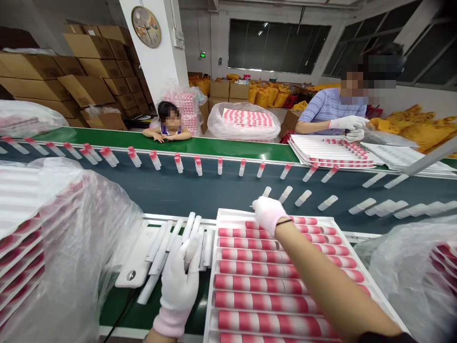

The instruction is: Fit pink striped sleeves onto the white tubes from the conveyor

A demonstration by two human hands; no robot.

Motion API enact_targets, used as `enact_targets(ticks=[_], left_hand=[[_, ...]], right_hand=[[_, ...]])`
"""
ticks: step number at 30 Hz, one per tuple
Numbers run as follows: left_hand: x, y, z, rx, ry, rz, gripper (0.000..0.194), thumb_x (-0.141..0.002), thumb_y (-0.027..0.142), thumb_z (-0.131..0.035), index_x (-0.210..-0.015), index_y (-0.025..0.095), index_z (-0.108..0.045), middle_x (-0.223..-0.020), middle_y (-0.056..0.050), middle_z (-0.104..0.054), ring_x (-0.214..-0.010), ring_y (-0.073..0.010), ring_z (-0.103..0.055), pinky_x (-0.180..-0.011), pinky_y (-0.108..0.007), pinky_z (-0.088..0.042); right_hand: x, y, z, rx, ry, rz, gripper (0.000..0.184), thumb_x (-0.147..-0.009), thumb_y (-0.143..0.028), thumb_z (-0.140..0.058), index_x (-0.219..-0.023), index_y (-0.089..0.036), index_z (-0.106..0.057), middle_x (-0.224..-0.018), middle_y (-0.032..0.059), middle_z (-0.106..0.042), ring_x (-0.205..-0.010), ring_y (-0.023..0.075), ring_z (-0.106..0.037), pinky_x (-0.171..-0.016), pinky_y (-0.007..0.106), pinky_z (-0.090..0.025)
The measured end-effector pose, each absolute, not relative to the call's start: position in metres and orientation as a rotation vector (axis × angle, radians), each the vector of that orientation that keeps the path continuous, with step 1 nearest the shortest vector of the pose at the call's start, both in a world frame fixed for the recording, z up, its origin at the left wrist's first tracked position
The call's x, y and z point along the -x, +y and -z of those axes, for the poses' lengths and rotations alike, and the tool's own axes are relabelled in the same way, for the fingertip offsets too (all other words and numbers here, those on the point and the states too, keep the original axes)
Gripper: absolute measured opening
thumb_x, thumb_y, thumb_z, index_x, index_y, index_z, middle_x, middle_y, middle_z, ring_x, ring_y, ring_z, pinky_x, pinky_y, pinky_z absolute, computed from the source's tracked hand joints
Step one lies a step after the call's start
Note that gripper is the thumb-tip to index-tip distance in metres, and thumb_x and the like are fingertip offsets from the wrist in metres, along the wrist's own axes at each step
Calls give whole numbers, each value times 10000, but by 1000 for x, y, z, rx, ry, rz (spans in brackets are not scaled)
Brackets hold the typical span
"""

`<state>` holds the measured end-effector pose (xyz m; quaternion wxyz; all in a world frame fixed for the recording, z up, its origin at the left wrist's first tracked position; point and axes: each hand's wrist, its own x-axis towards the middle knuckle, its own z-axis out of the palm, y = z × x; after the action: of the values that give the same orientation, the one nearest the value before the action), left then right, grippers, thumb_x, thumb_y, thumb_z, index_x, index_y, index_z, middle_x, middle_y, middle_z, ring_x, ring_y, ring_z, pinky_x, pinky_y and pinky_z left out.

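Note:
Both my hands wear white gloves. My left hand [180, 281] rests on a loose pile of white tubes [171, 245] beside a white tray, its fingers curled over them. My right hand [267, 214] reaches across the top row of a white tray [228, 215] filled with rows of pink-and-white tubes [264, 286], fingers closed at the tray's far edge; whatever they pinch is hidden. Just beyond it lie white caps [303, 197] on the dark conveyor belt [200, 190].
Upright pink-tipped tubes [178, 163] stand in a line along the belt's far side. A person in blue [332, 114] works at stacked trays [332, 152] across the belt; a child [167, 126] leans on it. Plastic-bagged tray stacks [53, 238] flank me left and right. Cardboard boxes [89, 71] are stacked behind.

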<state>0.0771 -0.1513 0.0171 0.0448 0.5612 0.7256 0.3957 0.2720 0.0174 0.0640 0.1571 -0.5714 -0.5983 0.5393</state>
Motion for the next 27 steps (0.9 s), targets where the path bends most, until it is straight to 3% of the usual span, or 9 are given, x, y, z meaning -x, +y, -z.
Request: enact_targets(ticks=[5, 8, 10, 11, 14, 16, 19, 22, 27], left_hand=[[-83, -147, -43, -1668, 1843, -1376, 205, -942, 278, -492, -1094, 238, -624, -1081, -50, -701, -1054, -234, -649, -943, -394, -528], [-91, -136, -55, -1582, 1662, -1327, 201, -946, 279, -491, -1077, 239, -638, -1035, -39, -713, -1010, -225, -665, -910, -373, -548], [-97, -129, -63, -1542, 1582, -1302, 217, -939, 286, -505, -1106, 234, -633, -1038, -43, -713, -995, -223, -668, -896, -366, -557], [-100, -125, -67, -1536, 1559, -1287, 227, -933, 287, -513, -1120, 231, -631, -1042, -46, -713, -990, -223, -668, -890, -365, -561], [-110, -114, -78, -1581, 1546, -1250, 249, -921, 281, -529, -1143, 238, -635, -1026, -42, -714, -957, -213, -671, -878, -358, -565], [-115, -107, -83, -1622, 1533, -1228, 258, -926, 276, -523, -1154, 256, -642, -1060, -38, -708, -985, -209, -662, -904, -357, -552], [-120, -99, -85, -1701, 1533, -1219, 246, -937, 282, -503, -1108, 251, -678, -1079, -55, -702, -1026, -223, -642, -941, -375, -526], [-122, -92, -82, -1808, 1592, -1263, 259, -947, 280, -484, -1101, 241, -689, -1062, -69, -704, -1038, -231, -633, -949, -383, -512], [-117, -85, -79, -1942, 1558, -1239, 306, -958, 254, -469, -1228, 239, -613, -1110, -67, -687, -1037, -219, -622, -944, -364, -490]], right_hand=[[-315, 67, -60, 1827, -2142, -1306, 164, -919, -284, -611, -942, -124, -638, -930, 38, -645, -847, 145, -622, -797, 337, -526], [-322, 67, -65, 1769, -2282, -1137, 77, -793, -155, -701, -759, -122, -640, -739, 19, -622, -756, 156, -608, -775, 327, -497], [-322, 53, -74, 1685, -2285, -1018, 113, -748, -123, -693, -857, -128, -661, -730, 22, -615, -732, 164, -602, -757, 313, -484], [-321, 42, -80, 1609, -2258, -998, 240, -771, -145, -659, -1011, -138, -649, -762, 21, -622, -720, 157, -600, -741, 299, -485], [-314, 2, -96, 1192, -1990, -1180, 470, -887, -252, -504, -1349, -195, -439, -882, 24, -646, -712, 138, -616, -698, 278, -518], [-308, -21, -105, 952, -1795, -1243, 396, -887, -280, -518, -1277, -216, -507, -990, 53, -658, -835, 165, -649, -747, 298, -543], [-301, -38, -116, 857, -1855, -1047, 272, -852, -236, -606, -1123, -244, -612, -1085, 49, -654, -974, 185, -639, -859, 319, -530], [-298, -40, -128, 751, -2025, -834, 308, -857, -156, -597, -1150, -249, -589, -1027, 22, -665, -921, 150, -637, -844, 275, -519], [-293, -34, -145, 592, -2212, -802, 171, -899, -81, -510, -954, -221, -593, -957, 8, -661, -863, 126, -612, -777, 243, -493]])
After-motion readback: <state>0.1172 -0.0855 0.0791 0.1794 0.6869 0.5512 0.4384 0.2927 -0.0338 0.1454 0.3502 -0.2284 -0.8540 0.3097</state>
